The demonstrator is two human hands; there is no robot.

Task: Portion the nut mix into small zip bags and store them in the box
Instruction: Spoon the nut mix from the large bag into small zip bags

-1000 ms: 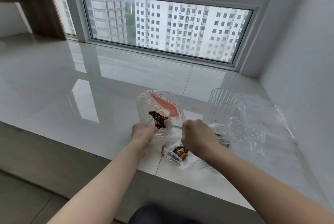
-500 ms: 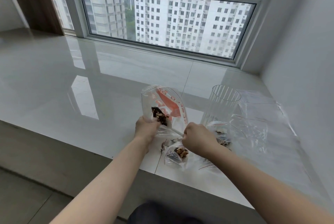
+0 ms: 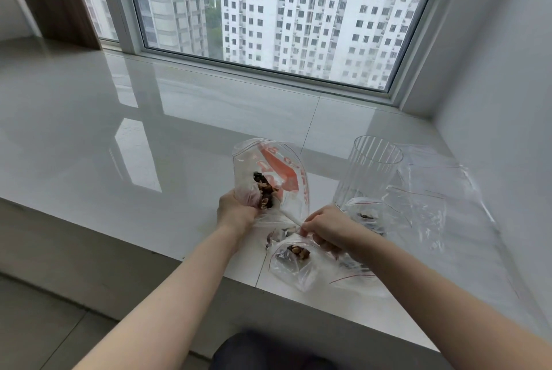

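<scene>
My left hand (image 3: 237,211) grips the lower part of a big clear bag with red print (image 3: 276,171), held upright, with dark nut mix (image 3: 264,188) bunched inside it. A white spoon (image 3: 288,215) reaches into that bag, and my right hand (image 3: 327,227) pinches its handle. Below my hands, a small zip bag (image 3: 294,262) with some nuts lies on the white ledge (image 3: 149,145). The clear ribbed box (image 3: 369,173) stands to the right, with another small nut bag (image 3: 366,214) at its base.
Several empty clear zip bags (image 3: 430,190) lie crumpled to the right of the box, near the white wall (image 3: 501,100). The ledge's front edge (image 3: 179,253) drops to a lower grey floor. A window (image 3: 268,25) runs along the back.
The big bag has been lifted and tipped more upright, the nut mix sliding down toward my left hand. My right hand drew back slightly with the spoon.
</scene>
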